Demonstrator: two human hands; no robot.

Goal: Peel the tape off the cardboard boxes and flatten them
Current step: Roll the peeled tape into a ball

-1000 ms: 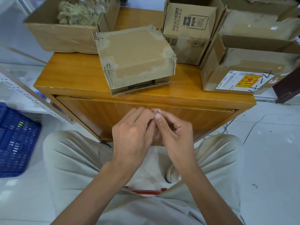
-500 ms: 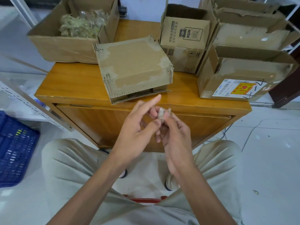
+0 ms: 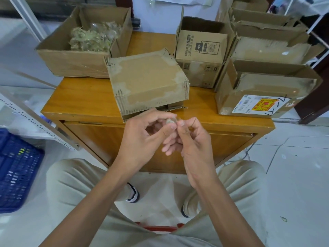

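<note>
I hold both hands just in front of the table (image 3: pixel 85 97). My left hand (image 3: pixel 142 138) and right hand (image 3: pixel 194 145) pinch a small wad of tape (image 3: pixel 170 121) between curled fingertips. The flat box (image 3: pixel 147 81), stripped of most tape, sits on the table just behind the wad. Step in hand, I judge: balling up peeled tape. Next: discard the wad, then flatten the box.

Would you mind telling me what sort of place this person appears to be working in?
Probably a storeroom or small packing area, not a home kitchen or office. Used shipping boxes, one with a courier label, crowd a wooden cabinet; a blue plastic crate sits on the tiled floor beside metal shelving.
</note>
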